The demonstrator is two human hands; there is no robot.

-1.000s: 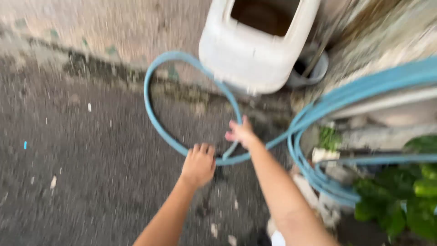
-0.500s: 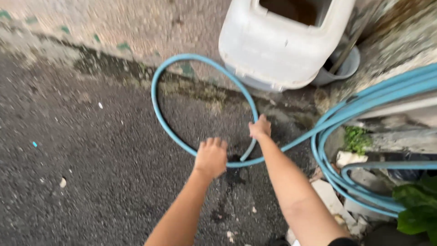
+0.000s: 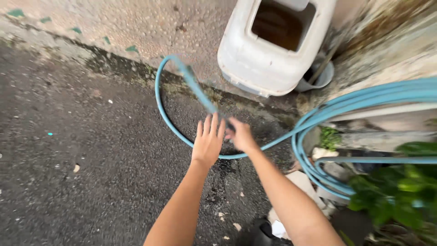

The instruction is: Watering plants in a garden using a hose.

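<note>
Over the asphalt (image 3: 91, 150), right hand (image 3: 241, 135) grips blue hose (image 3: 160, 109); left hand (image 3: 208, 142) flat.

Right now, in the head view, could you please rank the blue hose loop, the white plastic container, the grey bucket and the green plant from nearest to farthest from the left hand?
From the left hand:
1. Blue hose loop, curving right beside and under the hand.
2. White plastic container, up and right by the wall.
3. Grey bucket, just behind that container.
4. Green plant, far right, low in the picture.

Light-blue hose (image 3: 169, 122); white container (image 3: 264, 50); dark speckled asphalt (image 3: 82, 182); green leaves (image 3: 400, 187).
</note>
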